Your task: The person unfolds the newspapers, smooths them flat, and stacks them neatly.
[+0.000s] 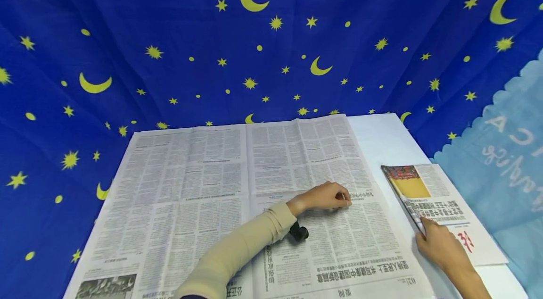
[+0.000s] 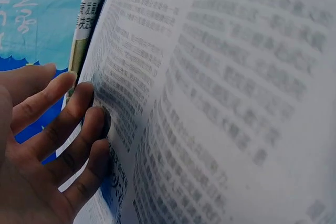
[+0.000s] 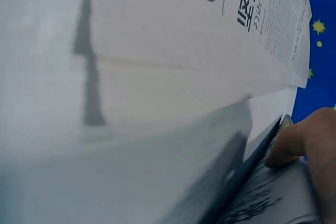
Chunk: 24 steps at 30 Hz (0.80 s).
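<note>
A spread newspaper (image 1: 199,186) lies open across the table. Over its right half, my left hand (image 1: 324,196) has its fingers loosely bent, and nothing shows inside it. In the left wrist view, the fingertips (image 2: 98,153) are right at the printed sheet. On the right lies a folded newspaper (image 1: 443,214) with a colour picture and red characters. My right hand (image 1: 443,245) grips this folded paper by its left edge. The right wrist view has a digit bent over that edge, with the remaining fingers mostly hidden.
The white table (image 1: 373,134) shows along the right side of the spread sheet. A blue cloth (image 1: 191,30) with yellow moons and stars hangs behind and at the left. Light blue lettered fabric (image 1: 509,157) borders the right. A black device (image 1: 300,232) sits under the left wrist.
</note>
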Each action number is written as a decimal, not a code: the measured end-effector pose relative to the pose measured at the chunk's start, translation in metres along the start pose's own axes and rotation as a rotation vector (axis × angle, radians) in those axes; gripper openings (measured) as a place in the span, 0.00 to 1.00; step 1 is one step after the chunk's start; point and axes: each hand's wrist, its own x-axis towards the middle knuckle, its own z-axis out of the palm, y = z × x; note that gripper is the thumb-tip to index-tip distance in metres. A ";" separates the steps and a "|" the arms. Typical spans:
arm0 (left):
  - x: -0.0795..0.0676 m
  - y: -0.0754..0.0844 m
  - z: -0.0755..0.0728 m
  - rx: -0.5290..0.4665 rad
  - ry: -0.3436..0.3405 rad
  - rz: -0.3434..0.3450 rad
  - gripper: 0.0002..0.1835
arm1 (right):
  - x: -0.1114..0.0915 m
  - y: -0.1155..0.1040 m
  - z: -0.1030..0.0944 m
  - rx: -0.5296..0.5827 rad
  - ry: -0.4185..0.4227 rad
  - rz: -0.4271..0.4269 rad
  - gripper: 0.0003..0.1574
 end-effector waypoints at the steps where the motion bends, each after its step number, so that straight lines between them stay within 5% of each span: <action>1: 0.000 0.000 0.000 0.001 -0.005 -0.006 0.12 | -0.001 -0.001 0.000 0.005 0.026 -0.008 0.31; 8: 0.000 0.001 0.001 -0.037 -0.015 -0.018 0.12 | -0.012 -0.016 -0.003 0.038 0.111 0.002 0.29; 15: -0.002 0.000 0.001 -0.121 0.002 -0.021 0.12 | -0.019 -0.055 -0.015 0.090 0.005 0.098 0.31; 24: -0.003 0.000 0.001 -0.244 0.033 -0.057 0.18 | -0.028 -0.104 -0.008 0.143 0.017 0.015 0.28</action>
